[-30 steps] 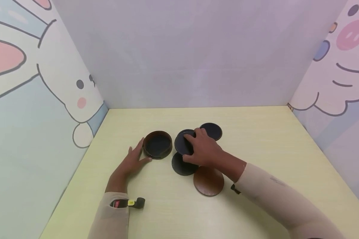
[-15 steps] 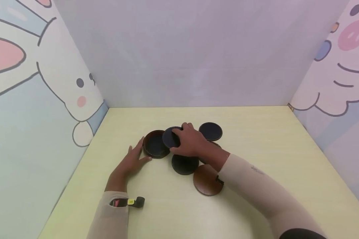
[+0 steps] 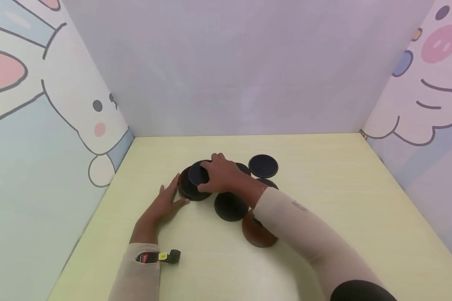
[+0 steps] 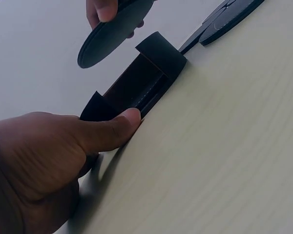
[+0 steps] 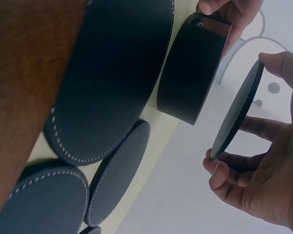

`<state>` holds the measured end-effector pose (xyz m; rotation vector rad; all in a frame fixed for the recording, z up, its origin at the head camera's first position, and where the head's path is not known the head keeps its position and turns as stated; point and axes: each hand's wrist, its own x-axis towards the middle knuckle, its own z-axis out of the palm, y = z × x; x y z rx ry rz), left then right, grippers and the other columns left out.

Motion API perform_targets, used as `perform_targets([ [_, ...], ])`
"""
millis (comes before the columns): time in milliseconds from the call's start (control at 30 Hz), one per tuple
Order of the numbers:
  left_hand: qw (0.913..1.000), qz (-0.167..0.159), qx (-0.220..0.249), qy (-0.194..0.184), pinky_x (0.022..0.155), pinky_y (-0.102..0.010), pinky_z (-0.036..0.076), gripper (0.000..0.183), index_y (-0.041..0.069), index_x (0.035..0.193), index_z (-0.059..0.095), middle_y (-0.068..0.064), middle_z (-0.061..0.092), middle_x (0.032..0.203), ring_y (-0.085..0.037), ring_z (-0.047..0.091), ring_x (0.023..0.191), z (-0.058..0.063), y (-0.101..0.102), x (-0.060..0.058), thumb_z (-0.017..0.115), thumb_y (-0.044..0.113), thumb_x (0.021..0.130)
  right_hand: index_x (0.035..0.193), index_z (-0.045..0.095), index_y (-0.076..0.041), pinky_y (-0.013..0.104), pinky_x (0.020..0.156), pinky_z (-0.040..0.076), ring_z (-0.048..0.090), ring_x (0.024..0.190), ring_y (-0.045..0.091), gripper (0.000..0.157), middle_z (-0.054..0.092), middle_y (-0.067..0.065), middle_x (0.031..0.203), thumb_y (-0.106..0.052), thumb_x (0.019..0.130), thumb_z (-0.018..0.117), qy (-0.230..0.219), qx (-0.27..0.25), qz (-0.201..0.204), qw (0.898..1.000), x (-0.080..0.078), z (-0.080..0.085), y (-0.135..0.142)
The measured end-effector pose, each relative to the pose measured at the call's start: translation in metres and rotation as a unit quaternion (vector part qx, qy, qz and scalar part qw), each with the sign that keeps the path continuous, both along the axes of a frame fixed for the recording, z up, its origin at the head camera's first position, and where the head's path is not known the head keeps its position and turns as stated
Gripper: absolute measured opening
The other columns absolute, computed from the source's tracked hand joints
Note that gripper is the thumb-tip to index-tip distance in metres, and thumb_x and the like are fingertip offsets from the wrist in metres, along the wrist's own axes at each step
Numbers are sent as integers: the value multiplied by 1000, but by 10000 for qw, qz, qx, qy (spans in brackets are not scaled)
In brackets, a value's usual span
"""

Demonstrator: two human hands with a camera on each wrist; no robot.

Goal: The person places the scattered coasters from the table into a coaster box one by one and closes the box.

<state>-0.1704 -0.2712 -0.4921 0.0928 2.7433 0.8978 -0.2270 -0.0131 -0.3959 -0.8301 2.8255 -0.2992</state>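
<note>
My right hand (image 3: 222, 173) pinches a round dark coaster (image 3: 197, 172) by its edges, thumb on one side and fingers on the other. The coaster is tilted above a round coaster holder (image 3: 183, 191). In the left wrist view, a gap shows between this coaster (image 4: 112, 41) and the holder (image 4: 163, 56), which has a cut-out in its wall. My left hand (image 3: 167, 202) grips the holder's left side, its thumb (image 4: 115, 131) at the cut-out. In the right wrist view the held coaster (image 5: 237, 112) shows its pale face, beside the holder's outer wall (image 5: 190, 73).
Several coasters lie flat to the right of the holder: a black one (image 3: 231, 207), a brown one (image 3: 257, 233) partly under the right sleeve, and a dark one (image 3: 263, 166) farther back. White stitching edges the coasters (image 5: 112, 73) in the right wrist view. Walls enclose the pale table (image 3: 324, 179).
My right hand has carried the coaster leftward from among the loose coasters to above the holder. My left hand stays at the holder's left side.
</note>
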Motion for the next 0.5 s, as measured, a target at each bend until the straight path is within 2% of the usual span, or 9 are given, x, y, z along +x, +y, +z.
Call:
perform_targets([
  [267, 10000, 17, -4, -75, 127, -85, 11, 104, 40, 176, -3, -5, 11, 186, -59, -8, 167, 3, -1, 1, 66, 64, 103, 161, 54, -23, 47, 93, 61, 50, 129, 26, 79, 55, 11, 147, -63, 94, 68, 62, 301, 99, 9995, -6, -4, -22],
  [500, 10000, 13, 81, -54, 128, -84, 10, 101, 41, 176, -1, -4, 11, 186, -58, -8, 167, 3, 0, 0, 67, 60, 104, 161, 54, -23, 45, 96, 59, 51, 131, 25, 80, 58, 10, 147, -65, 95, 68, 101, 559, 247, 9981, -6, -7, -31],
])
